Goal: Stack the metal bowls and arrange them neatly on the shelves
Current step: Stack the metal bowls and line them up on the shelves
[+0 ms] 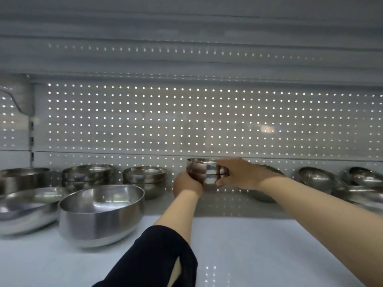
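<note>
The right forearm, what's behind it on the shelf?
A metal bowl sits behind the right forearm; only its lower curve and a bit of rim show. Whether it is stacked is hidden.

I've both hands at shelf [238,245] rear: left hand [186,186] & right hand [242,172] either side of small stacked steel bowls [204,171]. Two short bowl stacks [145,177] to their left, large round steel bowl [99,212] front-left, more tilted bowls [317,179] far right.

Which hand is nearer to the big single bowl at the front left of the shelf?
Left. The left hand grips the small stacked bowls, just right of and behind the big bowl. The right hand holds the stack's far side.
</note>
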